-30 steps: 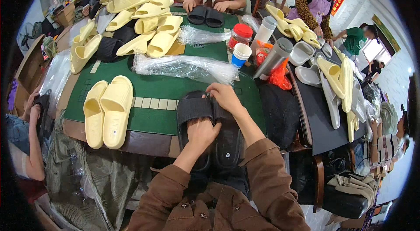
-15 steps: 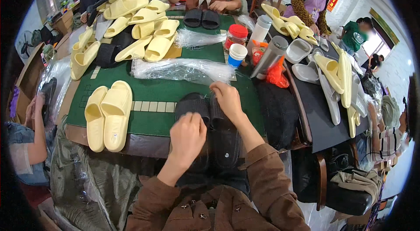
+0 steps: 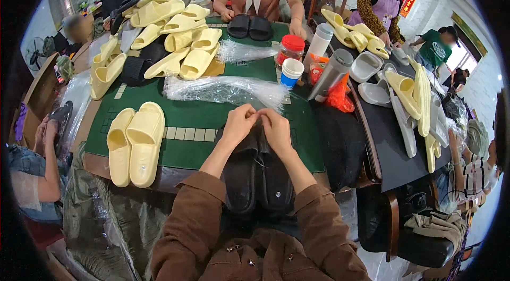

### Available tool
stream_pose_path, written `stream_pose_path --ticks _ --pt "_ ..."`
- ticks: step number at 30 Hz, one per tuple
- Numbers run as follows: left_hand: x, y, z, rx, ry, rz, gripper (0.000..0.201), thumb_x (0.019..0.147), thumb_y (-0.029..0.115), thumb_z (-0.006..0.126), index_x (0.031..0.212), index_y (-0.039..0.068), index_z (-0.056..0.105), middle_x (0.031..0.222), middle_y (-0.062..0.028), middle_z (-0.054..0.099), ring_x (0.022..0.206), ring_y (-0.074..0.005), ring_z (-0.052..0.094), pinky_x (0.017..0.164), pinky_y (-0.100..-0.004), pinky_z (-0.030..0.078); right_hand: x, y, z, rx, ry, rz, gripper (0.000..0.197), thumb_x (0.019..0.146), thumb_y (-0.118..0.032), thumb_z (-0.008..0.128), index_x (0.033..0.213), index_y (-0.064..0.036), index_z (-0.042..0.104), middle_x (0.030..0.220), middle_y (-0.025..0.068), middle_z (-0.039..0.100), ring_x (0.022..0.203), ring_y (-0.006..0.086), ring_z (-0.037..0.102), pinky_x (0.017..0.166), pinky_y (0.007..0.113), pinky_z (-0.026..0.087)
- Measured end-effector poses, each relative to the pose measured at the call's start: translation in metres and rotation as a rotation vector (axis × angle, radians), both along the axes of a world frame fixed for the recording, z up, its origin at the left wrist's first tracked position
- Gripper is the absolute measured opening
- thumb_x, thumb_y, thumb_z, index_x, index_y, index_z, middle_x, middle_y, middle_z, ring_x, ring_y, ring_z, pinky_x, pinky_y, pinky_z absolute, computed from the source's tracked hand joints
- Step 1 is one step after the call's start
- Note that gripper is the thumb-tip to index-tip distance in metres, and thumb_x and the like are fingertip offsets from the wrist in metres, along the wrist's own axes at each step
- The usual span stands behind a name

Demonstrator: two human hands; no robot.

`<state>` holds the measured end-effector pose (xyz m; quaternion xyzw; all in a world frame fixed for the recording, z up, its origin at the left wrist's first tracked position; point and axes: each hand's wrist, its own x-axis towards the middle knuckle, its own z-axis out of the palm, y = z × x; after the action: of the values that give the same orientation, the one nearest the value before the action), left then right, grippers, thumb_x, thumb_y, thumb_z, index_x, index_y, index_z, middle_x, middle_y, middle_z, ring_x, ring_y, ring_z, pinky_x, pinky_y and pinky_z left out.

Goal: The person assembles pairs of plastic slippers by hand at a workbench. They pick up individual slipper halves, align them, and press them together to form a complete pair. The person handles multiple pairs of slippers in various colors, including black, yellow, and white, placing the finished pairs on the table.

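A pair of black slippers (image 3: pixel 241 182) lies side by side at the table's near edge, toes away from me. Above their toe ends, my left hand (image 3: pixel 240 121) and my right hand (image 3: pixel 275 126) meet with fingertips pinched. They appear closed on a thin clear plastic strand, which barely shows; a bit of it catches the light between the two slippers. My hands cover part of the slippers' front ends. Just beyond my fingers lies a bundle of clear plastic strands (image 3: pixel 223 89). To the left, a pair of pale yellow slippers (image 3: pixel 146 140) rests on the green mat (image 3: pixel 186 156).
A heap of yellow and black slippers (image 3: pixel 159 15) fills the far left. A red-lidded jar (image 3: pixel 290 49), a blue-and-white cup (image 3: pixel 291 72) and metal flasks (image 3: pixel 334 71) stand right of the strands. More slippers (image 3: pixel 401 89) cover the side table. Several people work around.
My left hand has risen from over the slippers and moved away from me to meet my right hand. Across the table, a person's hands have lowered to the tabletop.
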<state>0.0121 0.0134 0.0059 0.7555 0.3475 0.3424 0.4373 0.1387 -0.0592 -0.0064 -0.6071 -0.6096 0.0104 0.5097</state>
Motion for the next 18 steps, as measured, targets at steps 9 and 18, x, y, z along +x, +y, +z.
stream_pose_path --ticks 9,18 --pt "-0.002 -0.010 -0.007 0.051 -0.108 0.081 0.013 0.086 0.010 0.060 0.089 -0.002 0.063 0.073 -0.0105 0.063 0.064 -0.0152 0.057 0.062 -0.0298 0.046 0.004 -0.003 0.005 -0.193 0.376 0.037 0.018 0.089 -0.007 0.058 0.104 0.0005 0.064 0.084 0.0099 0.070 0.071 0.0149 0.066 0.066 0.029 0.051" --pt "0.001 -0.012 -0.015 0.160 -0.097 0.086 0.011 0.084 0.008 0.061 0.091 -0.001 0.063 0.077 -0.0101 0.061 0.066 -0.0165 0.056 0.063 -0.0301 0.046 0.010 -0.003 0.002 -0.146 0.307 0.136 0.022 0.087 -0.008 0.062 0.107 -0.0020 0.068 0.092 0.0122 0.068 0.082 0.0188 0.065 0.074 0.031 0.050"
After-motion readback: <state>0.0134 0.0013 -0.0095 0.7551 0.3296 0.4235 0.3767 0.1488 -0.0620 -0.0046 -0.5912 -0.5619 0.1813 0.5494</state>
